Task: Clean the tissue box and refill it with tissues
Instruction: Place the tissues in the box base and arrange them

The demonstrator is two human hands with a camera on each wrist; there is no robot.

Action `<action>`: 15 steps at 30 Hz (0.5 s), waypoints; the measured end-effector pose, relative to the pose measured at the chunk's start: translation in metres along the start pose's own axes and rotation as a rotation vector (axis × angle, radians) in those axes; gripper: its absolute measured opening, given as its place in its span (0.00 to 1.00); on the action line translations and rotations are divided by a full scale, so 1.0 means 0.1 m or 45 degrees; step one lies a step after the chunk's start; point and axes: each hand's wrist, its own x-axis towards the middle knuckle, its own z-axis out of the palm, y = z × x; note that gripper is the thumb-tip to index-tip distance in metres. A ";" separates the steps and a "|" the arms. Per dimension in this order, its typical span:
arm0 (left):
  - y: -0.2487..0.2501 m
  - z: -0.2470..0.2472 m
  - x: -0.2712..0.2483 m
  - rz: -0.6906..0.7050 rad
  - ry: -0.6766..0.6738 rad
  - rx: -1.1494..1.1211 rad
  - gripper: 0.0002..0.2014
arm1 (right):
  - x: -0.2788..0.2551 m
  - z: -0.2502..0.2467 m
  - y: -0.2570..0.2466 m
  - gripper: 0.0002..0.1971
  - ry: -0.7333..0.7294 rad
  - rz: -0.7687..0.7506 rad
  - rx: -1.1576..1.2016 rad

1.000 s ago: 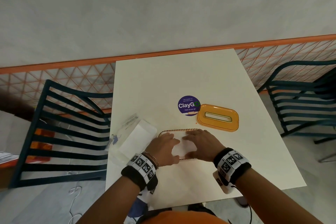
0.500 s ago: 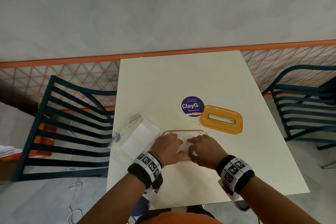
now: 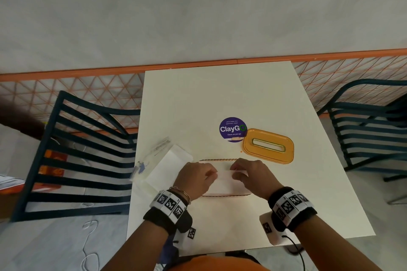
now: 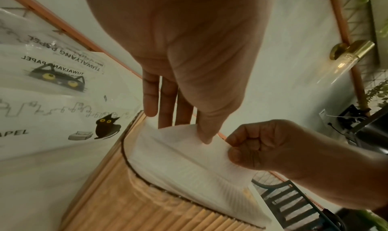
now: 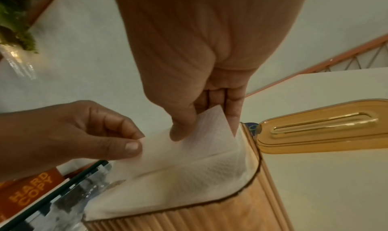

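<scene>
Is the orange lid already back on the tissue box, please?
No, the orange lid lies on the table beside the open tissue box.

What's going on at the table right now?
A person is refilling an open tissue box. Both hands pinch the top tissue of the stack inside: left hand at one end, right hand at the other. The orange lid lies off on the table, and the tissue pack sits left of the box.

Soft even light; wrist views warped, slightly blurred.
</scene>
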 end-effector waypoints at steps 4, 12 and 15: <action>-0.01 -0.03 0.04 -0.065 0.006 0.072 0.15 | 0.03 -0.06 0.05 0.09 0.022 0.007 0.058; 0.03 -0.02 0.20 -0.050 0.013 0.154 0.14 | 0.15 -0.16 0.01 0.08 0.032 -0.023 0.093; -0.06 -0.04 0.23 -0.094 0.016 0.073 0.14 | 0.19 -0.17 0.07 0.08 0.031 0.012 0.125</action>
